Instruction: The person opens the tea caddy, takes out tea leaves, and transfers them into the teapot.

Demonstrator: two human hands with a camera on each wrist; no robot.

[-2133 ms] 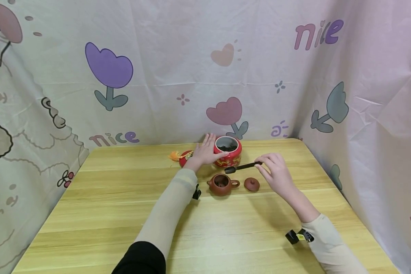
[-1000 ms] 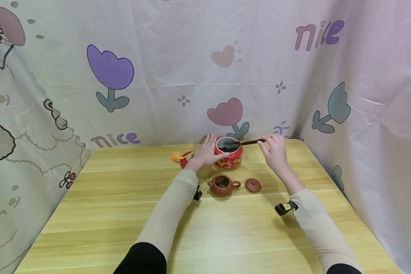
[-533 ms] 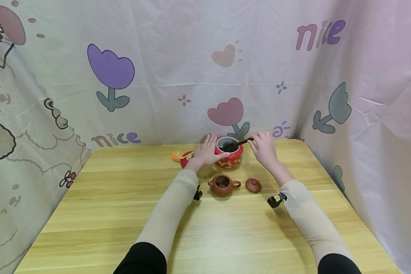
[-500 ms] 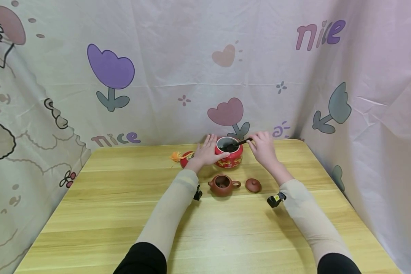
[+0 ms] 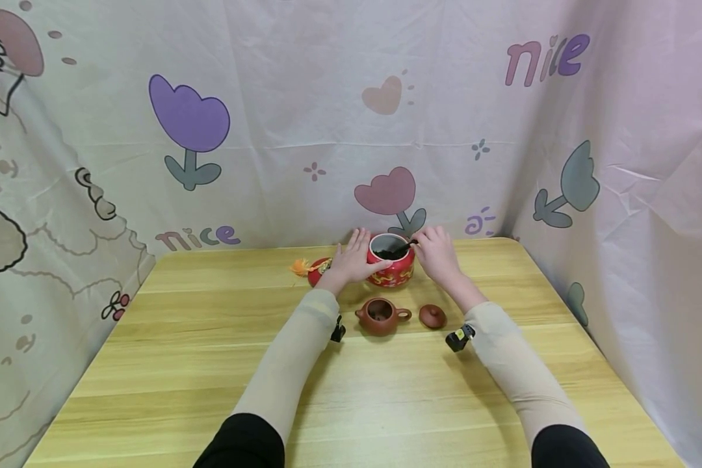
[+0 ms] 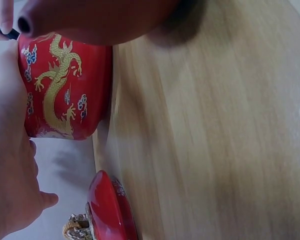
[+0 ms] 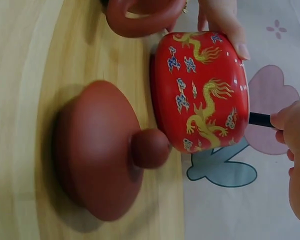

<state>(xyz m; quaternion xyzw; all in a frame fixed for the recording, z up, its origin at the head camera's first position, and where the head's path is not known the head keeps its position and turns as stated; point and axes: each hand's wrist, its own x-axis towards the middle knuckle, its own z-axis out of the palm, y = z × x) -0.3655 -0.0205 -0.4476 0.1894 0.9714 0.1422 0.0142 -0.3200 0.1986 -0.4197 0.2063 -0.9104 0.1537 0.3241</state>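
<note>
A red jar [image 5: 390, 278] with gold dragons stands upright near the table's back edge, dark tea leaves [image 5: 389, 254] inside. Against its left side rests my left hand [image 5: 350, 264], fingers straight, thumb along the front rim. My right hand [image 5: 437, 256] pinches the handle of a dark tea scoop [image 5: 406, 247] at the jar's right rim. The scoop slants down into the jar, and its head is hard to make out among the leaves. In the right wrist view, the black handle [image 7: 260, 119] shows between jar mouth and fingers.
In front of the jar sits a brown clay teapot [image 5: 377, 323], uncovered, with some dark bits inside. Its lid [image 5: 432, 316] lies to the right. Left of my left hand is the red jar lid [image 5: 316, 275] with an orange tassel [image 5: 299, 267]. A printed curtain [image 5: 281, 195] hangs behind.
From above the teapot, the tea scoop has moved back and into the jar. My right hand has since shifted left, closer to the rim. The left hand stays put.
</note>
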